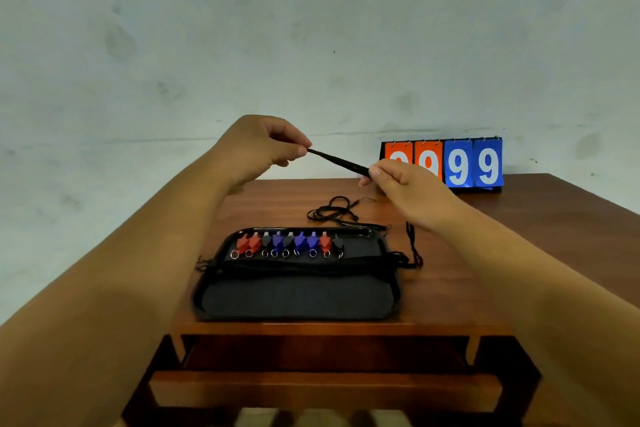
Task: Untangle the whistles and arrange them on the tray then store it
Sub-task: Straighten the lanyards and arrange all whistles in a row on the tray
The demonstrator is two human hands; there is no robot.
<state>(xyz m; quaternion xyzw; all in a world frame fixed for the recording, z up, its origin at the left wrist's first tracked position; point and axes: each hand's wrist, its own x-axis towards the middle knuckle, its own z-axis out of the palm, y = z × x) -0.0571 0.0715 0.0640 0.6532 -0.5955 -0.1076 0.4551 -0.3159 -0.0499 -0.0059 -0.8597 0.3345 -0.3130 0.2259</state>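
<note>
Mid-untangling: pinching cord [337, 161] taut between left hand [263, 146] and right hand [398, 180], above tray [207, 302] (whistles [287, 243] already in row). Next, probably: laying it flat without snagging.

Both bare forearms are reaching forward. The left hand [263, 146] is pinching one end of a taut black cord [337, 160] between thumb and forefinger; the right hand [405, 184], slightly lower, is pinching it farther along.

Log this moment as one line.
left hand, right hand: pinch cord taut | tray: whistles in row | table: loose cord behind tray
</note>
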